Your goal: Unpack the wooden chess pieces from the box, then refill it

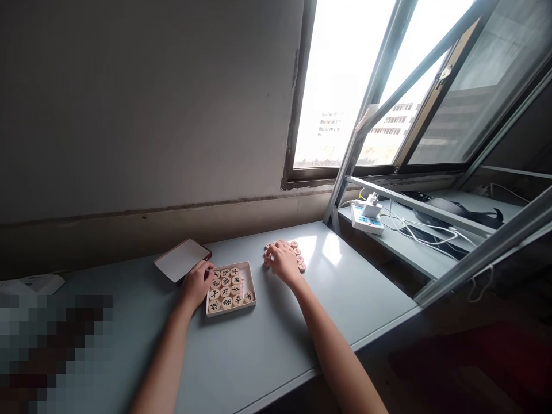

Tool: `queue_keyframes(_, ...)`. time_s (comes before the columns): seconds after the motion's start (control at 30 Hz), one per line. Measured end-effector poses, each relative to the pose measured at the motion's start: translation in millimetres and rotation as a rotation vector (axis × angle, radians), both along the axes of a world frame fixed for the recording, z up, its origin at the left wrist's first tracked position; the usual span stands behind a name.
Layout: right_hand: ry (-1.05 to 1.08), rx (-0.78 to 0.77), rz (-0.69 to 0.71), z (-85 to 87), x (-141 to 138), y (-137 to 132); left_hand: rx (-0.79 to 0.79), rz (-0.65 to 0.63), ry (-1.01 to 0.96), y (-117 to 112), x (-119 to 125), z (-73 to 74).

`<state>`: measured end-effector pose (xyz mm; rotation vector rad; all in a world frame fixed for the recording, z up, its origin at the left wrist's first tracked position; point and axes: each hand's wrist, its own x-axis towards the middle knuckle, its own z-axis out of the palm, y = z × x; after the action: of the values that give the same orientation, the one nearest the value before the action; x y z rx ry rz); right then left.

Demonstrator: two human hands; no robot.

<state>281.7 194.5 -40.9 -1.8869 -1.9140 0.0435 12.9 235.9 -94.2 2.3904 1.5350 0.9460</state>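
Note:
A shallow white box (252, 299) lies on the grey table (276, 345), filled with several round wooden chess pieces (226, 286) marked with black characters. My left hand (196, 283) rests against the box's left edge, fingers curled on its rim. My right hand (282, 261) lies palm down over a loose cluster of wooden pieces (299, 260) further right, fingers bent over them; I cannot make out whether a piece is held. The box lid (181, 260), white inside with a dark red rim, lies just behind my left hand.
A white power strip (366, 218) with plugs and white cables sits on a lower shelf at the right, beside dark objects. An open metal window frame (414, 75) slants above it. The table's front edge runs diagonally at lower right. A blurred patch covers the lower left.

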Motion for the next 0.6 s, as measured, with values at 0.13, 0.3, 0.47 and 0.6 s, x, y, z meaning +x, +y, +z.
queue_keyframes(0.13, -0.083, 0.003, 0.004, -8.9, 2, 3, -0.007, 0.006, 0.012, 1, -1, -0.5)
queue_keyframes(0.3, -0.067, 0.011, 0.019, -10.0, 4, 5, -0.008, 0.006, 0.024, 0, 0, 0.8)
queue_keyframes(0.47, 0.311, 0.126, 0.434, 34.0, -34, -27, 0.004, 0.027, -0.017, -3, 5, 4.0)
queue_keyframes(0.6, 0.665, 0.023, 1.034, 95.7, -89, -103, -0.033, 0.030, -0.045, -5, 8, 6.5)
